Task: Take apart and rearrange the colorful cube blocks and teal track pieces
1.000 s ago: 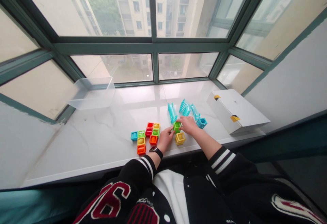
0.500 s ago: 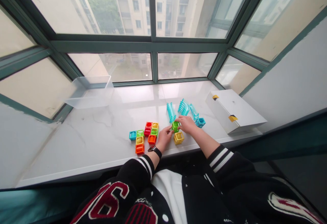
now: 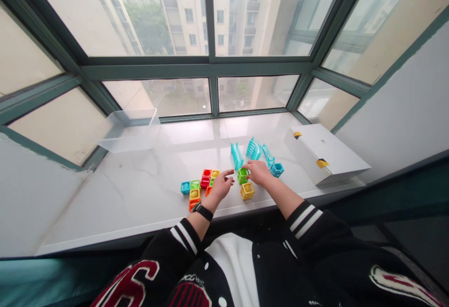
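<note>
My right hand (image 3: 257, 172) has its fingers closed on a green toy block (image 3: 242, 176). Just in front of that block, nearer to me, stands a yellow block (image 3: 247, 191). My left hand (image 3: 222, 186) is apart from the green block, its fingers stretched out and holding nothing. It hovers beside a group of coloured blocks and partly covers them. In that group I see a red block (image 3: 206, 178), a blue block (image 3: 185, 187) and a yellow one (image 3: 195, 194). My left wrist and its watch (image 3: 202, 211) hide part of an orange block (image 3: 193, 203).
Behind my right hand lie clear turquoise track pieces (image 3: 253, 148) and a blue block (image 3: 277, 170). A white box (image 3: 326, 153) stands at the right. At the back left is a transparent plastic bin (image 3: 129, 132). Windows border the white marble ledge (image 3: 140, 195).
My left hand has let go of the green block and moved left, its fingers spreading. My right hand stays on that block. The view has shifted slightly.
</note>
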Demonstrator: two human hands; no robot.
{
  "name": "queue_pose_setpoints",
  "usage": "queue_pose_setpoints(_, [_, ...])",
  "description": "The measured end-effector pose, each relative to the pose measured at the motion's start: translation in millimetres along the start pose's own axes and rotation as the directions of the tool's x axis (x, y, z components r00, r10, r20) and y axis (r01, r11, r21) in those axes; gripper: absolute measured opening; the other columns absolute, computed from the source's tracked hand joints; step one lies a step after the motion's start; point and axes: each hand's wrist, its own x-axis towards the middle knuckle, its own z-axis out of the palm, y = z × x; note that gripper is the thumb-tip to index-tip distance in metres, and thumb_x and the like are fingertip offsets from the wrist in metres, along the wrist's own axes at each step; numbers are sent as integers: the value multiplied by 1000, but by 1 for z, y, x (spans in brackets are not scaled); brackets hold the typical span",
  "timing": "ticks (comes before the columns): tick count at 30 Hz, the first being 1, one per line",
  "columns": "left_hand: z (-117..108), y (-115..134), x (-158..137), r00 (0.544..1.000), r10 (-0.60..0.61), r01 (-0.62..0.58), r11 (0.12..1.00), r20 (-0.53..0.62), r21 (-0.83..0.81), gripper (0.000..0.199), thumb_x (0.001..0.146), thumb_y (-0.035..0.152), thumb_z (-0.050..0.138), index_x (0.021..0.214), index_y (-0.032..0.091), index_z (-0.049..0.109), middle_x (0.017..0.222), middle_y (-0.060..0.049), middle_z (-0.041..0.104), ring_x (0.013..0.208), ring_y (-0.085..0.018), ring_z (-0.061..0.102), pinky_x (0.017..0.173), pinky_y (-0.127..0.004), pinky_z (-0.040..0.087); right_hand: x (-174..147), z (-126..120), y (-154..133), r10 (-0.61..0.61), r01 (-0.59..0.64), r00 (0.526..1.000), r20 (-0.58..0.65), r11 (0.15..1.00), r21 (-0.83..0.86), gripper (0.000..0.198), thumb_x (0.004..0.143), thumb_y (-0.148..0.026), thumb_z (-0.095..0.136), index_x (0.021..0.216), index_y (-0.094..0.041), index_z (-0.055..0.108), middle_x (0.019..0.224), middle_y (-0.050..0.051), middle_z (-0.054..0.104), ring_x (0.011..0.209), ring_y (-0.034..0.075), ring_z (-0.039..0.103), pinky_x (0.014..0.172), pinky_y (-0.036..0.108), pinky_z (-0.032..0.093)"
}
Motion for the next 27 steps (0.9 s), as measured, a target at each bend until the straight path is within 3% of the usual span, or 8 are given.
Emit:
queue_pose_setpoints(4, [-65,22,-22,995,94,-94,995,-18,-39,35,95,39,64,123,21,75,124,-12,77,97,-22,75,84,-36,63,1,2,1,-4,4,1000,-9,1000,-1,44,89,-33,80,132,-31,74,123,7,75,115,29,66,97,35,44])
queue_pose_setpoints(8, [-127,23,-47,972,63,-59,998,-227,25,40,89,51,69,115,22,77,119,-11,78,99,-24,73,83,-37,61,4,5,3,-19,19,1000,-8,1000,-7,44,88,-32,80,132,-31,75,123,6,75,115,29,66,98,35,43])
queue_pose_setpoints(11, [-154,12,-65,942,-4,-5,1000,-337,-28,52,83,58,73,116,18,77,118,-14,78,92,-25,72,77,-37,60,5,7,4,-21,21,1000,-10,1000,-9,43,89,-32,79,132,-31,74,124,7,74,117,30,65,100,36,41])
queue_pose_setpoints(15, [-166,-1,-87,913,-64,36,997,-404,-75,58,78,62,75,113,17,77,114,-14,78,89,-24,70,74,-36,59,3,8,3,-21,21,1000,-13,1000,-12,44,89,-30,79,133,-30,73,127,9,73,122,31,63,105,40,39])
queue_pose_setpoints(22, [-165,-9,-100,903,-95,58,993,-419,-100,56,78,63,74,112,17,76,115,-13,77,90,-23,71,75,-36,61,-5,0,4,-6,9,998,-54,999,42,61,88,-34,80,146,-29,62,139,12,66,127,34,60,111,48,39])
queue_pose_setpoints(27, [-160,-11,-101,900,-74,34,994,-430,-100,52,80,61,74,110,18,77,114,-13,78,90,-23,71,76,-35,61,-31,-12,-1,-39,79,977,-210,980,182,34,97,-31,69,130,-24,72,130,11,71,122,30,63,107,43,44])
